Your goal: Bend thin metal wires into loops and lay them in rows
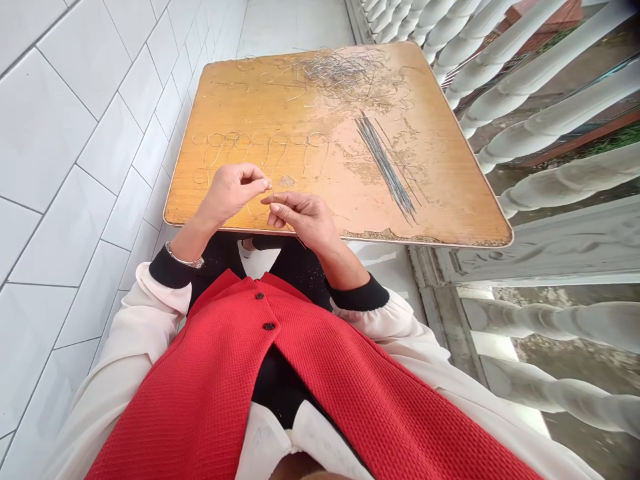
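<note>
left hand [233, 193]: pinching wire [273, 193], narrow | right hand [300, 220]: pinching same wire, narrow | table [450, 200]: bearing straight wires [385, 167], tangled wires [345, 73]

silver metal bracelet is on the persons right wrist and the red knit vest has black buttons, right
Not the right wrist: the head view shows the silver metal bracelet on the left wrist. The red knit vest with black buttons stands as you said.
</note>
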### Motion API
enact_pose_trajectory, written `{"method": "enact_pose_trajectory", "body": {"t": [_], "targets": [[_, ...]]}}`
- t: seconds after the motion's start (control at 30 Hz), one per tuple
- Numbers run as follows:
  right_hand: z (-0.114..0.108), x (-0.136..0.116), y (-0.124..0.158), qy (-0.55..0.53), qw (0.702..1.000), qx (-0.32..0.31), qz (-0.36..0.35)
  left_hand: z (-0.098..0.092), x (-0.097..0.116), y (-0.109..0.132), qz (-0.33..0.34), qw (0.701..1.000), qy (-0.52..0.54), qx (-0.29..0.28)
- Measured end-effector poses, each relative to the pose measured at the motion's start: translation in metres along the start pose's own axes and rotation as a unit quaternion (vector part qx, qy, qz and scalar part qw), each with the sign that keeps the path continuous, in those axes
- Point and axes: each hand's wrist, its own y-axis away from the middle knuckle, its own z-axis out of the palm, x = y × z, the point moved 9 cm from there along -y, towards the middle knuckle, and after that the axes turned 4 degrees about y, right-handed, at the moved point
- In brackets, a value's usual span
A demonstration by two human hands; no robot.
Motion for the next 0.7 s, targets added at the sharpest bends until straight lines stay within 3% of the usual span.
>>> {"method": "enact_pose_trajectory", "body": {"t": [0.27,0.5,0.7], "targets": [[-0.011,-0.016,0.001,0.114,0.987,0.095,-0.065,0.006,0.001,-0.001,0.035,0.998,-0.037,-0.044],[-0.011,0.002,-0.003,-0.026,0.993,0.118,0.014,0.001,-0.011,0.002,-0.022,0.999,0.037,-0.026],[-0.015,0.009,-0.002,-0.032,0.991,0.129,0.013,-0.004,-0.022,0.017,-0.086,0.994,0.058,-0.026]]}}
